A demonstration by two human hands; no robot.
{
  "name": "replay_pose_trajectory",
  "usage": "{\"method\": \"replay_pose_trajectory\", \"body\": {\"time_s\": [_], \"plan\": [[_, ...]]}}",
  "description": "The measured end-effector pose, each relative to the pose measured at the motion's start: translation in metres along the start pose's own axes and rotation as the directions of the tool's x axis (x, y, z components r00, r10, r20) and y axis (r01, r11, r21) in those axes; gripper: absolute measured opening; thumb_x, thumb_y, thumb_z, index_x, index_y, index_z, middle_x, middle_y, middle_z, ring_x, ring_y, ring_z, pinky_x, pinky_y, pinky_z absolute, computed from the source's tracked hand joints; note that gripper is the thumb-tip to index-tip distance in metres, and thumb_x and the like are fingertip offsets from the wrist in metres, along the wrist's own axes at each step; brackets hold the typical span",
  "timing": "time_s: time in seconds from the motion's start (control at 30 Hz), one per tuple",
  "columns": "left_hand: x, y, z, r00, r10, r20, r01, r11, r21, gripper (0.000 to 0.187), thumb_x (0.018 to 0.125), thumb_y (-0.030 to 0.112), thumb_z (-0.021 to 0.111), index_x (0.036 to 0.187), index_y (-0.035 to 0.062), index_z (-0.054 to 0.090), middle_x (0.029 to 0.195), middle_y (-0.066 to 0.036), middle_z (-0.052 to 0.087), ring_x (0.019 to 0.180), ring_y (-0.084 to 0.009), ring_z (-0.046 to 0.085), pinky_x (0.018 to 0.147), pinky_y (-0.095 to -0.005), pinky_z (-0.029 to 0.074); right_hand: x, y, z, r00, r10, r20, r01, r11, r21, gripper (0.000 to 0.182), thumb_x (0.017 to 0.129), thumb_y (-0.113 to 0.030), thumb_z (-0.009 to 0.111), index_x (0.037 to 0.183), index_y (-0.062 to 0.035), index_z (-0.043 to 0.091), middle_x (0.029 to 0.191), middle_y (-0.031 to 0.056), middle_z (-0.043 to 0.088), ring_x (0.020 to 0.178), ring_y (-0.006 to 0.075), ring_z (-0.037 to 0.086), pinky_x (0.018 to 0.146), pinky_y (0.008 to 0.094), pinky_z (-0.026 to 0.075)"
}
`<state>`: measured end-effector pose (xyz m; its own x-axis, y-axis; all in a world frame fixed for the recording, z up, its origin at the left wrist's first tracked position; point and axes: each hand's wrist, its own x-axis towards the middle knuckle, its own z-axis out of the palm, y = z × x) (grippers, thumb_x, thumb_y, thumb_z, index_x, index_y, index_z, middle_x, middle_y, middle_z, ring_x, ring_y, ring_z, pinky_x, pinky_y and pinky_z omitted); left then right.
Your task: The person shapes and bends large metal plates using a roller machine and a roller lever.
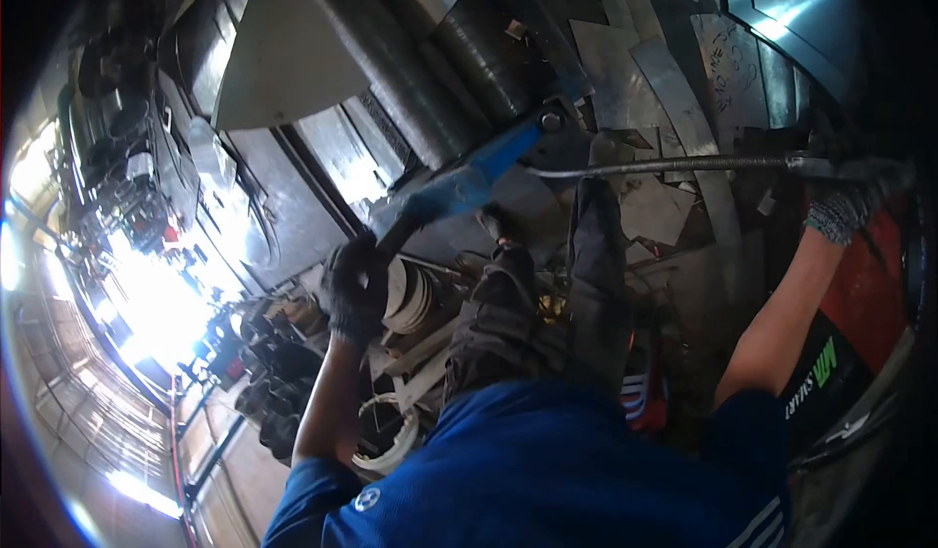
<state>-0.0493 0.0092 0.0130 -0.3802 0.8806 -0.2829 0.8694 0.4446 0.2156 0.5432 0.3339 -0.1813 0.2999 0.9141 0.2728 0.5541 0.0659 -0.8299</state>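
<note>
My left hand [357, 289], in a dark glove, is closed round a dark handle [399, 233]. That handle meets a blue metal bar [464, 185], which lies across the ends of long steel rollers [410, 84]. My right hand [848, 204], gloved in grey knit, is far out to the right, at the end of a long thin rod [674, 165]. Its fingers are dim and partly blurred, but they seem wrapped round the rod's end. The rod's other tip reaches close to the blue bar. A bolt head [551, 119] shows at the bar's upper end.
Sheet-metal offcuts [660, 211] lie on the floor ahead. A big curved sheet [288, 60] stands at upper left. Curved metal pieces [415, 299] are stacked beside my legs. A red and black machine marked "SMART" [831, 372] stands at right. Bright light glares from the left.
</note>
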Motion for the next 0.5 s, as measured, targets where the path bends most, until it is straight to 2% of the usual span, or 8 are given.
{"method": "replay_pose_trajectory", "body": {"time_s": [0.2,0.27,0.33,0.37,0.4,0.43,0.47,0.5], "plan": [[0.015,0.023,-0.017,0.983,-0.075,0.17,0.066,0.996,0.057,0.039,0.086,0.02,0.071,0.122,0.0079,0.063,0.11,-0.018,0.067,0.102,-0.0291,0.067,0.087,-0.0384,0.053,-0.078,-0.159,0.044,0.943,-0.136,0.305,-0.062,0.828,0.557,0.031,0.095,-0.036,0.056,0.108,-0.0098,0.064,0.098,0.0032,0.065,0.085,0.0205,0.063,0.085,0.036,0.051],[0.014,0.025,-0.027,0.988,0.155,0.001,-0.149,0.953,-0.264,0.05,0.09,0.03,0.07,0.132,0.0066,0.057,0.128,-0.018,0.061,0.116,-0.0286,0.062,0.093,-0.0407,0.052,-0.123,-0.206,0.076,0.776,-0.271,0.57,-0.283,0.657,0.698,0.031,0.094,-0.037,0.056,0.107,-0.0093,0.064,0.096,0.0031,0.065,0.083,0.0199,0.063,0.084,0.0355,0.052],[-0.002,0.057,-0.053,0.979,0.108,-0.17,-0.201,0.476,-0.856,0.065,0.093,0.042,0.062,0.141,0.0014,0.045,0.142,-0.018,0.051,0.132,-0.0345,0.048,0.108,-0.0429,0.042,-0.176,-0.3,0.091,0.736,-0.449,0.506,0.284,0.884,0.372,0.029,0.094,-0.034,0.059,0.108,-0.0088,0.064,0.098,0.0046,0.065,0.086,0.0192,0.064,0.083,0.0342,0.053],[-0.006,0.064,-0.077,0.942,0.183,-0.28,-0.322,0.264,-0.909,0.066,0.096,0.044,0.056,0.143,0.0014,0.041,0.145,-0.019,0.046,0.136,-0.0332,0.042,0.111,-0.044,0.038,-0.205,-0.346,0.093,0.617,-0.626,0.477,0.656,0.744,0.128,0.029,0.094,-0.033,0.06,0.109,-0.0085,0.064,0.099,0.0053,0.066,0.088,0.0188,0.064,0.082,0.0336,0.053],[-0.01,0.072,-0.106,0.887,0.234,-0.398,-0.417,0.035,-0.908,0.067,0.099,0.046,0.051,0.146,0.0013,0.037,0.149,-0.019,0.042,0.141,-0.0319,0.037,0.113,-0.0451,0.035,-0.235,-0.389,0.095,0.49,-0.723,0.487,0.796,0.599,0.088,0.029,0.094,-0.032,0.061,0.11,-0.0082,0.063,0.1,0.0061,0.066,0.089,0.0184,0.064,0.081,0.033,0.054],[-0.033,0.085,-0.15,0.913,0.157,-0.377,-0.355,-0.15,-0.923,0.067,0.1,0.05,0.045,0.145,0.0017,0.038,0.144,-0.02,0.047,0.136,-0.0318,0.043,0.113,-0.0468,0.035,-0.261,-0.429,0.096,0.461,-0.546,0.699,0.385,0.833,0.397,0.032,0.089,-0.033,0.068,0.111,-0.009,0.063,0.1,0.0074,0.066,0.091,0.0189,0.065,0.08,0.0341,0.054],[-0.056,0.073,-0.171,0.916,0.114,-0.384,-0.342,-0.277,-0.898,0.068,0.099,0.055,0.041,0.142,0.0021,0.04,0.133,-0.018,0.053,0.125,-0.0304,0.05,0.109,-0.0485,0.038,-0.282,-0.462,0.096,0.278,-0.423,0.863,-0.17,0.862,0.477,0.038,0.084,-0.033,0.075,0.112,-0.0098,0.063,0.101,0.0087,0.066,0.092,0.0194,0.065,0.079,0.0353,0.055],[-0.078,0.062,-0.192,0.918,0.07,-0.391,-0.333,-0.4,-0.854,0.071,0.098,0.061,0.038,0.138,0.0025,0.043,0.123,-0.017,0.058,0.115,-0.0291,0.057,0.105,-0.0502,0.041,-0.316,-0.473,0.1,0.253,-0.376,0.891,-0.288,0.85,0.441,0.039,0.083,-0.034,0.076,0.111,-0.0101,0.063,0.101,0.0095,0.067,0.092,0.0214,0.065,0.08,0.0368,0.055]]}}
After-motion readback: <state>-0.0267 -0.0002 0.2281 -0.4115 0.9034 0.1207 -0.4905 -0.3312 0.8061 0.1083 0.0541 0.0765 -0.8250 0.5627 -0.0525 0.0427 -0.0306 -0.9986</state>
